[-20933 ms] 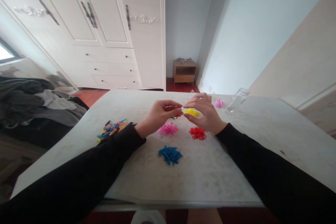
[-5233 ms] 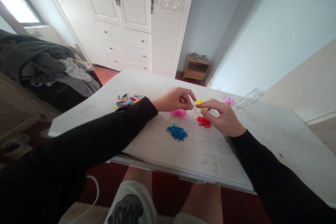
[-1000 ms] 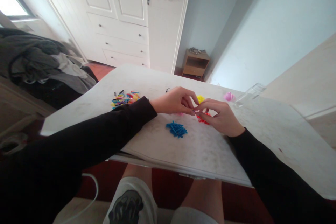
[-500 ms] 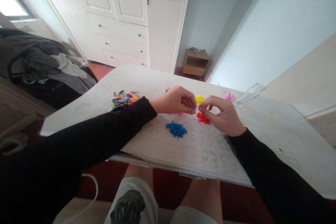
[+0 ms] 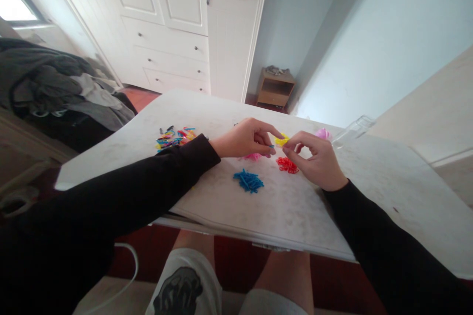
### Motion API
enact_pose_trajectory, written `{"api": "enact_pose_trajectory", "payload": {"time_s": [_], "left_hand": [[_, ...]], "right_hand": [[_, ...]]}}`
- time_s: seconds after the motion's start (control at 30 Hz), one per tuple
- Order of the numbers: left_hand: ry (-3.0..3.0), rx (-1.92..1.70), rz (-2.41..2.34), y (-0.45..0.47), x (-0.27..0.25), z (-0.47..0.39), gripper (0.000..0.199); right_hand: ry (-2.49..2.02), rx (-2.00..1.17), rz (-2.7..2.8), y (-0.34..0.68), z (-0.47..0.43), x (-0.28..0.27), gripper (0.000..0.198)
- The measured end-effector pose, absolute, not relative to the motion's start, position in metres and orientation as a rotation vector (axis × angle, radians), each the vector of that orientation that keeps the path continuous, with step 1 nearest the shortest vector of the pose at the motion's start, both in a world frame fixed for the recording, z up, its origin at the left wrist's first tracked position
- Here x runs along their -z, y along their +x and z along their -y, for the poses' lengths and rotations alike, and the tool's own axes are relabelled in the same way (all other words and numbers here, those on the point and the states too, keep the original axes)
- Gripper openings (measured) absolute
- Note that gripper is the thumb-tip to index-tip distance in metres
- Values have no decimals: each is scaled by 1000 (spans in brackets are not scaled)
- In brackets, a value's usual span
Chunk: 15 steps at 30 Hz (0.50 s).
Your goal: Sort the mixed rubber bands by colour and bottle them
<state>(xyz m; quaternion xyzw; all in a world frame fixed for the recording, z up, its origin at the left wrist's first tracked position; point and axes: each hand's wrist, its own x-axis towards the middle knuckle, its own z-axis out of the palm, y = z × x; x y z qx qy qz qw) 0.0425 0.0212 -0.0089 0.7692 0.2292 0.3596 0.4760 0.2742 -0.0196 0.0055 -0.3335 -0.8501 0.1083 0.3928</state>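
Note:
My left hand (image 5: pixel 253 138) hovers over the middle of the table with its index finger stretched out. A small blue loop-like piece (image 5: pixel 272 146) sticks out between its thumb and curled fingers. Close by on the right, my right hand (image 5: pixel 314 157) pinches thumb and index finger together; anything between them is too small to make out. Beneath the hands lie small piles of similar pieces: a pink pile (image 5: pixel 253 156), partly hidden by my left hand, a red pile (image 5: pixel 287 165) and a yellow pile (image 5: pixel 281 140). Nearer me is a blue pile (image 5: pixel 249 181).
A mixed-colour pile (image 5: pixel 175 139) lies at the left of the white table (image 5: pixel 295 211), partly behind my left sleeve. On the far right are a pink object (image 5: pixel 323 133) and a clear glass vessel (image 5: pixel 353 132) lying on its side. Dark clothes (image 5: pixel 55 83) are heaped at left.
My hands were meeting at the fingertips and are now slightly apart. My left index finger has lifted and straightened. More of the pink and red piles shows.

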Motion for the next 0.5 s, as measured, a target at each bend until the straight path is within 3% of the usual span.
{"api": "enact_pose_trajectory", "payload": {"time_s": [0.23,0.37,0.5], "left_hand": [[2002,-902,-585,41,6,-23,13],[2189,-981,-679,25,-6,-32,11],[2547,-1022,-782,3,-20,-40,16]], "right_hand": [[-851,-293,2145,274,19,-4,3],[-889,-356,2088,275,19,-2,20],[-888,-353,2090,275,19,-2,18]]}}
